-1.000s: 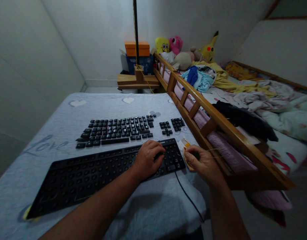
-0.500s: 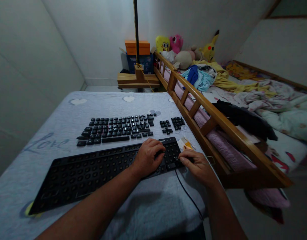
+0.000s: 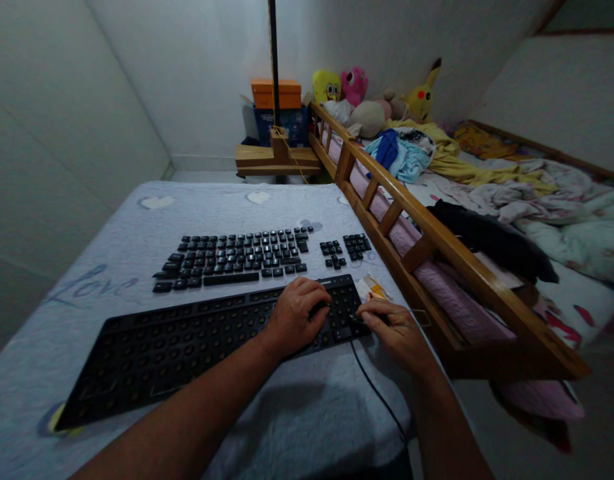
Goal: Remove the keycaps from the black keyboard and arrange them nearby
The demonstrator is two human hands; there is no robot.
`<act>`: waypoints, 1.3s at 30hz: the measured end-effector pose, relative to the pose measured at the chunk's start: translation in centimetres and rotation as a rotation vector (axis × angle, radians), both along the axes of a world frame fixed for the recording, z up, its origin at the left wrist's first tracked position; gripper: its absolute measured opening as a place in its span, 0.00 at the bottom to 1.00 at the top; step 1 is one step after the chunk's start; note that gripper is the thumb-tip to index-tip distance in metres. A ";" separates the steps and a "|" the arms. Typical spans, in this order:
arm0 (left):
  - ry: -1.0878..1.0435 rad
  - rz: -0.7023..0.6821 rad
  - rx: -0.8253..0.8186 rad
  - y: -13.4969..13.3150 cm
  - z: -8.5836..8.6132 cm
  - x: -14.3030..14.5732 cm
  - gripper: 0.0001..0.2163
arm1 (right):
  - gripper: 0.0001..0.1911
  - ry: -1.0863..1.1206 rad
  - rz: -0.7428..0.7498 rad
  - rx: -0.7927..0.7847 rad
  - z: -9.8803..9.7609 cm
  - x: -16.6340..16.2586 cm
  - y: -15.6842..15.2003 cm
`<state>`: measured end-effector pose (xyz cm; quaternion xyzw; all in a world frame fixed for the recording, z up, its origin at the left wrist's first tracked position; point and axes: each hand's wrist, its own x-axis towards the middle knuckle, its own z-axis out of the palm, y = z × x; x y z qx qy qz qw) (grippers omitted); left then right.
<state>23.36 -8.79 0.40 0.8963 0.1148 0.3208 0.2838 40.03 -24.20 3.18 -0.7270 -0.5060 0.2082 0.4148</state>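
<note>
A black keyboard (image 3: 187, 340), its keycaps off and the round key seats bare, lies slanted on the bed-like surface. Over its right half rests my left hand (image 3: 299, 313), fingers curled toward the thumb; whatever they may hold is hidden. My right hand (image 3: 389, 327) is closed in a pinch on a wire keycap puller (image 3: 423, 319). The puller's loop sticks out behind the hand, and its front end is at the number pad. Beyond the keyboard, the removed black keycaps (image 3: 237, 255) are laid out in rows, with smaller groups of keycaps (image 3: 355, 245) to the right.
A small white and orange packet (image 3: 371, 288) lies by the keyboard's right end. The cable (image 3: 379, 393) runs toward me. A wooden bed rail (image 3: 417, 220) borders the right side, with clothes (image 3: 401, 157) and plush toys beyond. Boxes (image 3: 277, 93) stand at the back.
My right hand has shifted very slightly, and the wire tips in front of its fingers show less than before. My left hand and the keyboard stay in place.
</note>
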 end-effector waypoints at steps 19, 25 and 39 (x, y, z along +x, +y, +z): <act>-0.005 -0.005 -0.005 0.0 0.0 0.0 0.06 | 0.14 -0.068 0.116 -0.095 1.3 0.8 1.0; -0.006 -0.007 -0.002 0.0 -0.1 0.1 0.06 | 0.14 -0.066 0.146 -0.095 1.2 1.0 1.1; -0.013 -0.007 0.011 0.0 -0.1 0.1 0.06 | 0.05 -0.121 0.186 -0.176 1.2 1.2 0.9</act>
